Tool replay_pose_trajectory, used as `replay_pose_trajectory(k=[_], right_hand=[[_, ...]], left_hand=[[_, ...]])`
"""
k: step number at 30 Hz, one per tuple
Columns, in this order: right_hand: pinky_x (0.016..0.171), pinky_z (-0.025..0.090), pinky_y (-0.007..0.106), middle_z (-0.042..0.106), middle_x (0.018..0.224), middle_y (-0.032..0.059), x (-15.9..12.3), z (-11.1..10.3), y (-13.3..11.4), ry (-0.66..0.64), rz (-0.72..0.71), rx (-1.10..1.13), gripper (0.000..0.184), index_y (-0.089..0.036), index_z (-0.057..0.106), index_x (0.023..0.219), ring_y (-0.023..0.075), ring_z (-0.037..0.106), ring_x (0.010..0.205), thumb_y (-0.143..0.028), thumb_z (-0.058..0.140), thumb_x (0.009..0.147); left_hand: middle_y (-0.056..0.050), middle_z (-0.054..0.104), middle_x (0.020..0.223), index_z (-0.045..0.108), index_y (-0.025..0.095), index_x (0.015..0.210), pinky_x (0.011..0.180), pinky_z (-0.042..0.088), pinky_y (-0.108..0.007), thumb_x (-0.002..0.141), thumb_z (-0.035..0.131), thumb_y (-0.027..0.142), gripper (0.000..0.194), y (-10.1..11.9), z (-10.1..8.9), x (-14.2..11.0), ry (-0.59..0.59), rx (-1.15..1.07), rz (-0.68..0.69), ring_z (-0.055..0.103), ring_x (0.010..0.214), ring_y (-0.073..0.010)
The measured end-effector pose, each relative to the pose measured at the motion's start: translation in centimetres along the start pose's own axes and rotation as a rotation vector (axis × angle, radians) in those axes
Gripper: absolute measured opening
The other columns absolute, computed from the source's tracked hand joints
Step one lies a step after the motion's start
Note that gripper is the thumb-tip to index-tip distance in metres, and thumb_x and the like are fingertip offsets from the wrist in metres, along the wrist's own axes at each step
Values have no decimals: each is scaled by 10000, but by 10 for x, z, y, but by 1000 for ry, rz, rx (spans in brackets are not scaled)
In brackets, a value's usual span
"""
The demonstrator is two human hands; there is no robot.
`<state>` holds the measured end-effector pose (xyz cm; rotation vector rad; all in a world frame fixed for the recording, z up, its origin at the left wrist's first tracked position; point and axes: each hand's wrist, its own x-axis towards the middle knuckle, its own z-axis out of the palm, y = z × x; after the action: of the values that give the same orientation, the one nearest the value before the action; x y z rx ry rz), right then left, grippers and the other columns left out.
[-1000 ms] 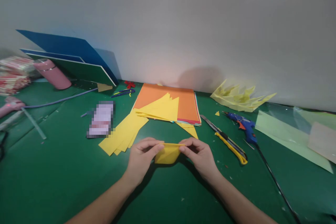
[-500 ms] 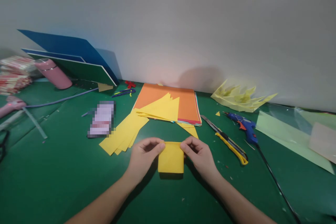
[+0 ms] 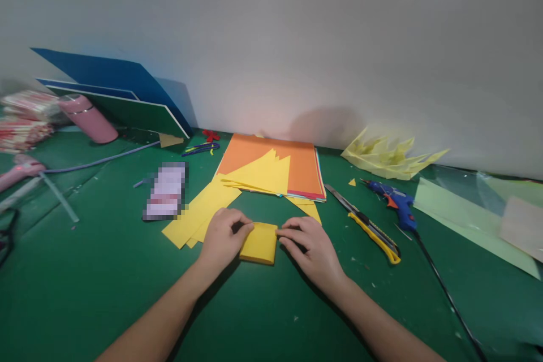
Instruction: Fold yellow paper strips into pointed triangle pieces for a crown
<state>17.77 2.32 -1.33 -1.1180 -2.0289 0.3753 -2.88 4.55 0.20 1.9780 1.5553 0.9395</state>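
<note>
A folded piece of yellow paper, roughly square, lies low over the green table with its near edge showing layers. My left hand pinches it at the upper left corner, thumb on top and the other fingers behind. Beside the right edge is my right hand, thumb and forefinger apart, the fingertips at or just short of the paper's upper right corner. Just beyond my hands, long yellow paper strips fan out to the left, and pointed yellow paper pieces rest on a stack of orange paper.
To the right lie a yellow utility knife with its blade out and a blue glue gun with a trailing cord. A pale yellow spiky paper piece stands behind. At left are a blurred-out phone and a pink bottle.
The folded paper has shifted left and slightly away from me, and now lies lower. My right hand has loosened from its upper right corner, while my left keeps its pinch.
</note>
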Motion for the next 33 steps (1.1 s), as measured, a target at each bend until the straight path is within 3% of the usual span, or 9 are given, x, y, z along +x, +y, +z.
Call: replay_pose_trajectory(k=[6,10,17,21,26,33], right_hand=[[743,451,385,642,939,90,-1,1,1,-90,-52,-97,231,-193,696,969,226,547,854,-218,471,922],[741,437,388,630,901,88,-1,-2,0,-138,-99,-99,226,-184,693,962,223,522,838,-195,472,914],[776,418,369,618,856,66,-3,-10,-14,-326,-323,2,236,-196,676,984,200,531,835,-211,449,922],[794,419,356,623,872,64,-4,-8,-20,-408,-349,54,246,-197,668,996,188,542,849,-239,433,938],[754,428,342,648,855,64,-2,-4,-15,-346,-301,76,240,-194,675,943,182,563,817,-223,437,932],[841,382,409,681,1040,87,-2,-7,-5,-167,-150,-201,247,-194,677,1003,238,531,959,-197,444,923]], left_hand=[[-23,605,740,569,204,670,712,406,-328,801,559,177,134,-4,3,-2,-27,144,176,536,747,-203],[-20,566,729,543,195,692,700,411,-323,830,529,156,145,-6,6,-3,-62,194,190,524,747,-202],[-6,558,709,533,197,685,680,415,-309,806,558,119,147,-9,8,-3,-51,236,211,526,723,-187],[-4,561,704,535,196,684,678,418,-307,809,565,130,145,-11,9,-3,-40,238,211,526,718,-183],[-4,559,704,529,191,684,674,418,-307,817,568,132,150,-12,8,-3,-36,237,232,528,720,-185],[-16,540,718,520,183,692,651,410,-304,857,522,140,171,-10,7,-4,-68,299,292,516,711,-190]])
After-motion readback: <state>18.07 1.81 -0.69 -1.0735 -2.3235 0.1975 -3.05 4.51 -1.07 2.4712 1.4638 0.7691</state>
